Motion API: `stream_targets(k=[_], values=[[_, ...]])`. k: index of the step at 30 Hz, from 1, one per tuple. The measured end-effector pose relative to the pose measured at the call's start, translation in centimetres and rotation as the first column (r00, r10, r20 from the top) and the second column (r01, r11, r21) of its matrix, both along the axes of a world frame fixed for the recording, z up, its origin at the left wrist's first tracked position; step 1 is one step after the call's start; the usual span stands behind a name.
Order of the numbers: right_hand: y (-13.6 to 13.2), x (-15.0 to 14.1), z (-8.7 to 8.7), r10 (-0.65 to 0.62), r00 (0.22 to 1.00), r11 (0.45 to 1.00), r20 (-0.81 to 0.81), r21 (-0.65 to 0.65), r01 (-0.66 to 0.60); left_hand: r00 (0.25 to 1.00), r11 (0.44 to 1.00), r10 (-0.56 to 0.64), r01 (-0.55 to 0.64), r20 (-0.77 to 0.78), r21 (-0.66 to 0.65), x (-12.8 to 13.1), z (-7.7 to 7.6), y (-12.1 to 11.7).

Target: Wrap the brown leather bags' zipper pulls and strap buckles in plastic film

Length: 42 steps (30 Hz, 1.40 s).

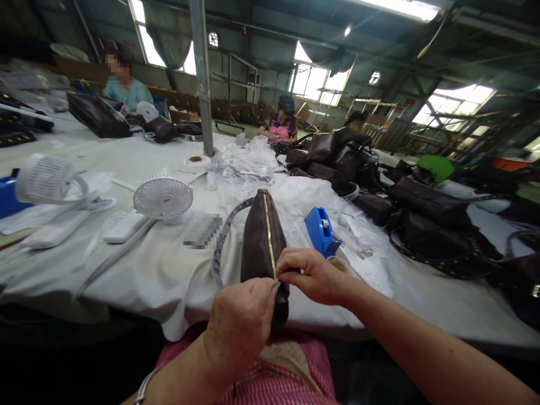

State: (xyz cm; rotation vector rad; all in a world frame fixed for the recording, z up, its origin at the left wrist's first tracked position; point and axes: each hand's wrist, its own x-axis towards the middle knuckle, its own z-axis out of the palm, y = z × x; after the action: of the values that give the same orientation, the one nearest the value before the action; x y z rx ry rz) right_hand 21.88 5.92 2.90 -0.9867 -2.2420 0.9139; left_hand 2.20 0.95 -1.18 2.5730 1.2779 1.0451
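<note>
A dark brown leather handbag (pixel 257 242) stands at the table's front edge, its gold zipper (pixel 269 230) running lengthwise along the top. A strap wrapped in grey-patterned covering (pixel 219 247) loops out on its left side. My left hand (pixel 242 320) is closed, thumb and finger pinching the near end of the bag by the zipper. Just beyond it, my right hand (pixel 310 275) pinches at the zipper from the right, fingers curled. The zipper pull itself is hidden by my fingers. The zipper teeth look joined along the visible length.
Right of the bag sits a blue tape dispenser (pixel 321 232). White fans (pixel 163 197) and a blurred flat object (pixel 203 230) lie left. Clear plastic bags (pixel 244 163) lie behind, dark handbags (pixel 430 230) are heaped right. A metal post (pixel 201 79) rises mid-table; co-workers (pixel 280 126) sit beyond.
</note>
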Motion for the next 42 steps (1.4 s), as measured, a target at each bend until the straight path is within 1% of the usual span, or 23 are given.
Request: stream_targets(k=[3,6,10,13,15,17,19,20,21,22,23,25,27,29,30,31,33,35,37,39,40,42], values=[[-0.7,0.1,-0.6,-0.066,0.996,0.997,-0.064,0.046,0.069,0.999,0.997,0.011,-0.009,0.030,-0.078,0.0,-0.1,0.1],[-1.5,0.1,-1.0,-0.091,0.989,0.989,-0.115,0.108,0.104,0.997,0.974,0.045,-0.032,0.055,-0.222,0.1,0.3,0.2],[-2.6,0.0,-1.4,-0.130,0.984,0.961,-0.124,0.230,0.155,0.992,0.915,0.092,-0.051,0.082,-0.400,0.4,1.1,0.4],[-3.4,-0.3,-1.9,-0.155,0.984,0.920,-0.091,0.350,0.177,0.983,0.868,0.126,-0.043,0.134,-0.494,0.5,1.7,0.7],[-4.0,-0.6,-2.3,-0.190,0.981,0.874,-0.031,0.450,0.183,0.969,0.819,0.161,-0.024,0.189,-0.573,0.6,2.0,1.0],[-4.8,-1.0,-2.8,-0.240,0.968,0.799,0.071,0.581,0.155,0.944,0.745,0.209,0.015,0.254,-0.667,0.6,2.1,1.3],[-5.8,-1.3,-3.0,-0.299,0.936,0.705,0.188,0.705,0.084,0.910,0.658,0.269,0.064,0.314,-0.750,0.5,1.9,1.7],[-6.2,-1.4,-3.0,-0.325,0.915,0.667,0.238,0.744,0.044,0.892,0.617,0.301,0.087,0.337,-0.782,0.5,1.8,1.8],[-6.6,-1.4,-3.0,-0.339,0.901,0.646,0.272,0.763,0.013,0.874,0.578,0.330,0.111,0.356,-0.808,0.5,1.6,2.0],[-6.9,-1.3,-2.8,-0.333,0.897,0.652,0.291,0.759,-0.004,0.858,0.546,0.352,0.137,0.374,-0.827,0.4,1.4,2.1],[-7.0,-1.2,-2.6,-0.308,0.907,0.681,0.287,0.732,-0.001,0.843,0.522,0.368,0.162,0.392,-0.837,0.4,1.3,2.2],[-6.9,-0.6,-2.1,-0.242,0.951,0.777,0.193,0.626,0.071,0.826,0.500,0.376,0.200,0.419,-0.843,0.3,1.3,2.3],[-6.1,0.1,-1.5,-0.237,0.971,0.856,0.022,0.478,0.198,0.836,0.506,0.365,0.192,0.410,-0.841,0.2,1.7,2.4],[-4.9,0.5,-1.1,-0.262,0.960,0.899,-0.096,0.339,0.278,0.868,0.537,0.332,0.146,0.368,-0.831,0.1,2.2,2.4],[-4.2,0.6,-1.0,-0.261,0.959,0.915,-0.112,0.289,0.283,0.888,0.562,0.309,0.120,0.342,-0.818,0.1,2.5,2.4],[-3.6,0.6,-0.8,-0.242,0.965,0.933,-0.104,0.248,0.260,0.905,0.589,0.282,0.098,0.318,-0.802,0.1,2.7,2.4],[-2.6,0.2,-0.7,-0.167,0.985,0.968,-0.042,0.182,0.172,0.935,0.640,0.214,0.084,0.283,-0.764,0.0,3.1,2.3],[-2.1,-0.5,-0.7,-0.105,0.994,0.985,0.026,0.140,0.100,0.956,0.690,0.147,0.084,0.253,-0.719,-0.2,3.4,2.0],[-2.1,-1.3,-1.0,-0.091,0.995,0.989,0.048,0.121,0.085,0.972,0.745,0.086,0.081,0.216,-0.662,-0.5,3.8,1.7],[-2.3,-1.9,-1.4,-0.118,0.993,0.986,-0.002,0.119,0.117,0.979,0.806,0.039,0.089,0.202,-0.585,-1.1,4.4,1.7],[-2.4,-2.1,-1.7,-0.135,0.990,0.984,-0.043,0.111,0.139,0.975,0.831,0.024,0.103,0.221,-0.547,-1.5,4.5,1.9],[-2.7,-2.2,-2.2,-0.176,0.976,0.979,-0.126,0.080,0.187,0.947,0.858,0.041,0.131,0.320,-0.496,-2.7,4.4,2.7]])
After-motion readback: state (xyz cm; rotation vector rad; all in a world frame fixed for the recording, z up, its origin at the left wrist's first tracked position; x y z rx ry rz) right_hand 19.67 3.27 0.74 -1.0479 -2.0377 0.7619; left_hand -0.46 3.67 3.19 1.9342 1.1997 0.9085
